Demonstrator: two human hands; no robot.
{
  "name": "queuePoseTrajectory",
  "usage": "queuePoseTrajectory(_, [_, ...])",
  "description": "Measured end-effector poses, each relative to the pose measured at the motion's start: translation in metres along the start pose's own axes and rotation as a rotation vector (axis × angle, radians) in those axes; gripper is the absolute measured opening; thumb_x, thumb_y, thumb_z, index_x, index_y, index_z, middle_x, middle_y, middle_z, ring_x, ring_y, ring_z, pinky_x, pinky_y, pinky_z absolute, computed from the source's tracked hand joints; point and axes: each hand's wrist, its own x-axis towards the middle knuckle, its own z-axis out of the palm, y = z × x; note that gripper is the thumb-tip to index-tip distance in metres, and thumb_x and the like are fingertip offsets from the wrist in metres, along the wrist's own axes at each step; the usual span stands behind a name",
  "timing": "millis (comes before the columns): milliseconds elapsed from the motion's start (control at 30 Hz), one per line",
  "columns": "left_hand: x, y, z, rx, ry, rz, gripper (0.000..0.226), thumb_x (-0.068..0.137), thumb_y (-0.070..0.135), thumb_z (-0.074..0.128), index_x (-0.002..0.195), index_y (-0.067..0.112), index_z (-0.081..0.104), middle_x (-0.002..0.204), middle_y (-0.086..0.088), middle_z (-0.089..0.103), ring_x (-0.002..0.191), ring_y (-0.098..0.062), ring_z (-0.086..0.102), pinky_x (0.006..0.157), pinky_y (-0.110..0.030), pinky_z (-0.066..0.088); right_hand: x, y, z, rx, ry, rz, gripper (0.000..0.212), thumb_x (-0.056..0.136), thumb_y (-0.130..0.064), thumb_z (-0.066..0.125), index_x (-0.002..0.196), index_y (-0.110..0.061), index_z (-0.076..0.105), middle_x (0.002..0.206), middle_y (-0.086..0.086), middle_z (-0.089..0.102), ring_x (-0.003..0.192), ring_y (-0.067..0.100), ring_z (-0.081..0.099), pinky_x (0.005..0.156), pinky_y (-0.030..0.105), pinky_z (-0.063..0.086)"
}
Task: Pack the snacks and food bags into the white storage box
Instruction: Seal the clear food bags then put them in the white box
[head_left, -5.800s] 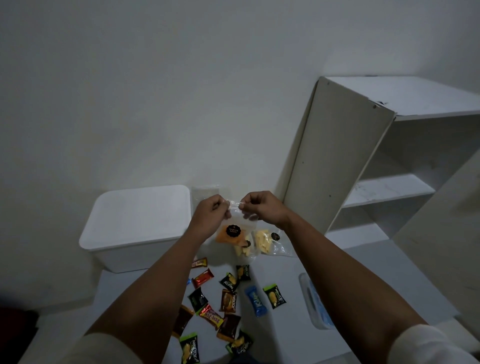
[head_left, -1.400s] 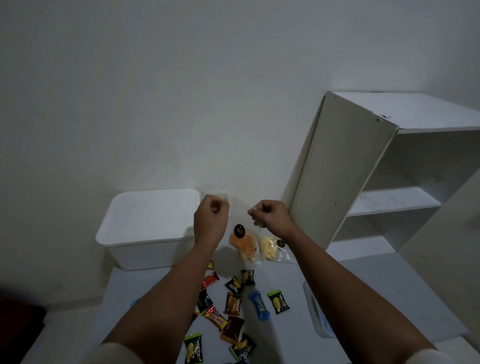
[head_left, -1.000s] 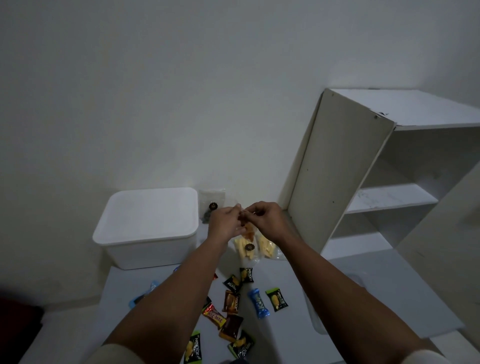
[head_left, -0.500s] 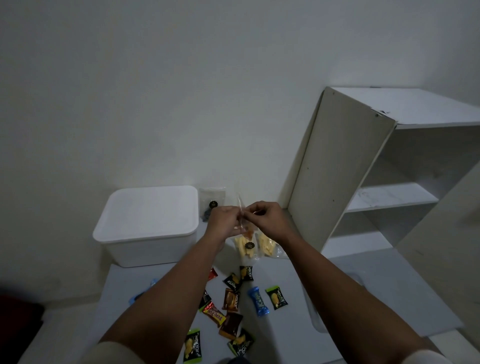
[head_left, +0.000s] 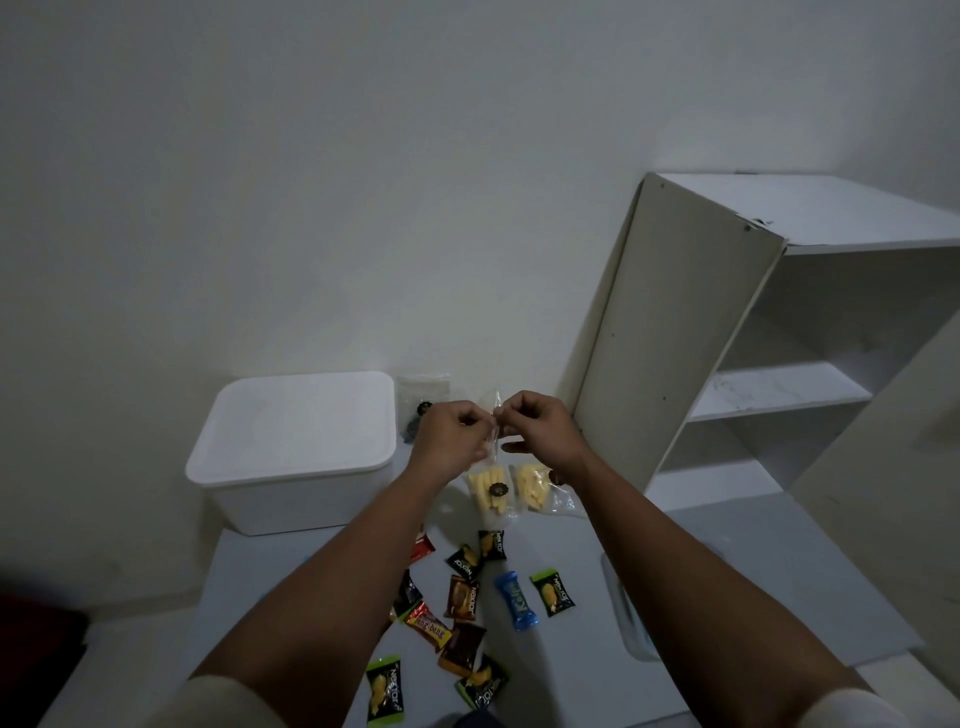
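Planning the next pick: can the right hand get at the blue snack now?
Probably not yet: the right hand and left hand both pinch a clear bag. The blue snack lies uncovered.

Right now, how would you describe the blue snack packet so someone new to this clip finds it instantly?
Start at the white storage box, its lid on, at the table's far left. Come toward the camera to the wrappers scattered between the forearms. The blue snack packet lies beside a green-edged packet; it is the only fully blue wrapper among black, brown and red ones.
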Motion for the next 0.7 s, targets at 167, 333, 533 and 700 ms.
queuePoseTrajectory(167, [0.000, 0.005, -0.004, -0.056, -0.120, -0.101, 0.022, 0.098, 0.026, 0.064, 0.100, 0.004, 0.064, 0.095, -0.018, 0.074, 0.085, -0.032, 0.075, 0.074, -0.048, 0.064, -0.006, -0.006, 0.001, -0.032, -0.087, 0.005, 0.018, 0.101, -0.011, 0.060, 0.100, 0.007, 0.062, 0.086, 0.007, 0.071, 0.079, 0.016, 0.071, 0.081, 0.043, 0.062])
queuePoseTrajectory(333, [-0.001, 0.009, -0.005, -0.013, -0.219, -0.107, 0.024, 0.106, 0.025, 0.046, 0.089, 0.010, 0.055, 0.090, -0.025, 0.069, 0.074, -0.032, 0.072, 0.073, -0.051, 0.064, -0.008, -0.010, 0.002, -0.009, -0.110, 0.040, 0.016, 0.102, -0.010, 0.056, 0.100, 0.005, 0.062, 0.082, 0.006, 0.068, 0.075, 0.016, 0.068, 0.082, 0.044, 0.061])
queuePoseTrajectory(533, [-0.002, 0.010, -0.009, -0.056, -0.184, -0.114, 0.024, 0.106, 0.019, 0.042, 0.093, 0.005, 0.057, 0.078, -0.017, 0.061, 0.067, -0.025, 0.063, 0.067, -0.044, 0.065, -0.008, -0.019, 0.005, -0.041, -0.169, 0.022, 0.014, 0.103, -0.013, 0.056, 0.092, -0.010, 0.063, 0.079, -0.002, 0.068, 0.073, 0.009, 0.067, 0.082, 0.040, 0.059])
queuePoseTrajectory(700, [0.003, 0.017, -0.016, 0.089, -0.128, -0.008, 0.024, 0.104, 0.017, 0.037, 0.088, 0.008, 0.052, 0.078, -0.017, 0.062, 0.065, -0.024, 0.062, 0.068, -0.040, 0.062, -0.004, -0.024, 0.009, -0.109, -0.129, -0.014, 0.011, 0.100, -0.014, 0.061, 0.095, -0.006, 0.067, 0.081, 0.003, 0.072, 0.077, 0.012, 0.070, 0.078, 0.036, 0.059])
